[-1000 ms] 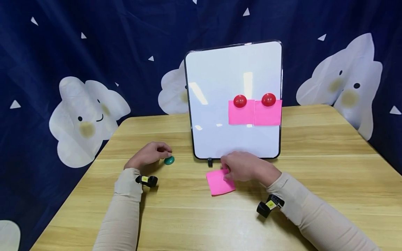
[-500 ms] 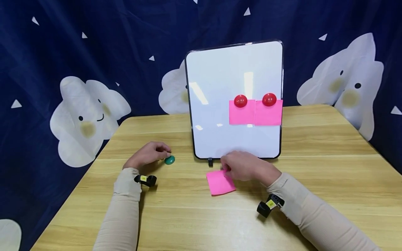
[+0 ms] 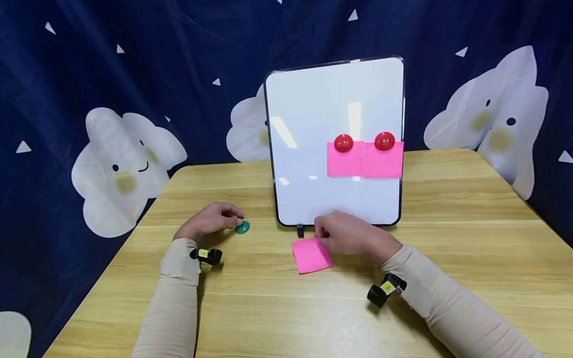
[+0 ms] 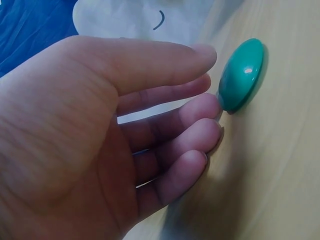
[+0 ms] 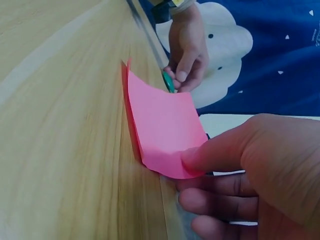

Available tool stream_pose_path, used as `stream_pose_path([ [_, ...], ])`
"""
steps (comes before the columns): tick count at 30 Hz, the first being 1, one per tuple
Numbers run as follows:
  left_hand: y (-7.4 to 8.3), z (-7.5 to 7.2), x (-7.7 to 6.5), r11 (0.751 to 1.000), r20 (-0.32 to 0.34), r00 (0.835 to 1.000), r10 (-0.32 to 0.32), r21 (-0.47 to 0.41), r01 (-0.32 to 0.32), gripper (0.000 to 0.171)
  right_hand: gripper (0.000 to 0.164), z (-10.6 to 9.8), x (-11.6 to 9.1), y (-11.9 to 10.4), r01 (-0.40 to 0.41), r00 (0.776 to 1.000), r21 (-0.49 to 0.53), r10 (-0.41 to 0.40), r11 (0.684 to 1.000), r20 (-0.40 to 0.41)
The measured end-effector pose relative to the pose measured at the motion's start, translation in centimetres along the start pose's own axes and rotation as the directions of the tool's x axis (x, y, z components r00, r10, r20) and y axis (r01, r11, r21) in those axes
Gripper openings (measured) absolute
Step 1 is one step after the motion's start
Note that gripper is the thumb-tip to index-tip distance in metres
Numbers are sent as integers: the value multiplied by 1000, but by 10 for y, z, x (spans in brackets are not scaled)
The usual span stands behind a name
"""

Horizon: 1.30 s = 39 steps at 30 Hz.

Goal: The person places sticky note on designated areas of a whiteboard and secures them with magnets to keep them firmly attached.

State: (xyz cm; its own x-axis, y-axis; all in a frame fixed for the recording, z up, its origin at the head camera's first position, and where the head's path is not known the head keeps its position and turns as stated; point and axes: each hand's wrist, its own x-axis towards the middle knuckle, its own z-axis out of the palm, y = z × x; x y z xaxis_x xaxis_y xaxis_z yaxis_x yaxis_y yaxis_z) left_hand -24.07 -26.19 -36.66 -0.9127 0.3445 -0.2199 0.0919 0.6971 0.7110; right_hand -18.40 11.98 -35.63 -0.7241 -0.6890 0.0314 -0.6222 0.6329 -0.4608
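Observation:
In the head view my right hand pinches a pink sticky note by a corner, below the whiteboard's lower edge. The right wrist view shows my thumb on the face of the note, which bends slightly and stands at a slant over the wooden table; fingers lie behind it. My left hand rests on the table beside a round green magnet. Up close, its fingers are loosely bent, with fingertips right at the edge of the magnet and nothing held between thumb and fingers.
A whiteboard with a black frame stands at the back of the table. Two pink notes hang on it at its right side, under a red magnet and another red magnet. A dark blue curtain with clouds hangs behind.
My right hand has risen a little, and the pink sticky note has shifted slightly up and left with it. The left hand stays by the green magnet, nearly still.

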Motion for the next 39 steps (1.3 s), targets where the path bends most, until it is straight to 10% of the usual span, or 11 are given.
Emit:
stream_pose_path([
  [17,0,2,0,1000,2,1000,6,-5,-6,30,17,1,1,3,-31,998,258,43,966,-42],
  [29,0,4,1,999,5,1000,13,-38,-13,26,14,3,2,9,85,995,217,-72,973,-66],
  [39,11,7,0,998,73,996,43,49,-47,35,11,2,3,4,6,999,214,1,977,-32],
])
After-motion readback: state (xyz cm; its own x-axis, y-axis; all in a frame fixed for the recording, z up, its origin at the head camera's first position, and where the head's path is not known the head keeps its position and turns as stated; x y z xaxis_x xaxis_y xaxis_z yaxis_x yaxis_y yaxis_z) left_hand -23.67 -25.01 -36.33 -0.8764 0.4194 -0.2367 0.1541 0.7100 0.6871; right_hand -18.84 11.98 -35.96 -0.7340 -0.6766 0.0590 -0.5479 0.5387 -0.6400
